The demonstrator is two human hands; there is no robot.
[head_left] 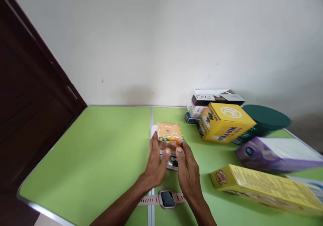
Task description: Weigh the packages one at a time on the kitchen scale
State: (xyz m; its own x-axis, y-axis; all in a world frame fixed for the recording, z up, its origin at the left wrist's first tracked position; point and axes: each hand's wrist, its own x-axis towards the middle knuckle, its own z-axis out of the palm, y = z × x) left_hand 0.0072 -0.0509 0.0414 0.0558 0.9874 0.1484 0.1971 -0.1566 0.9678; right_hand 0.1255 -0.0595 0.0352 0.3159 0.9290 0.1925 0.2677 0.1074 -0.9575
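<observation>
A small orange packet (169, 131) with a glossy wrapper and printed front sits between my two hands. My left hand (155, 162) presses its fingers along the left side, with the thumb near the front. On the opposite side, my right hand (188, 168) holds it in the same way. Beneath the packet is a flat, pale-edged thing with a dark front panel (173, 161), mostly covered by the packet and my hands. A smartwatch (167, 199) with a pink strap lies face up below, between my forearms, its strap ends partly hidden.
The green table (101, 152) has a metal edge and a seam. To the right stand a yellow box (227, 121), stacked small boxes (214, 98), a dark green round-topped container (264, 116), a purple-and-white pack (272, 155) and a long yellow box (264, 189). A wall rises behind.
</observation>
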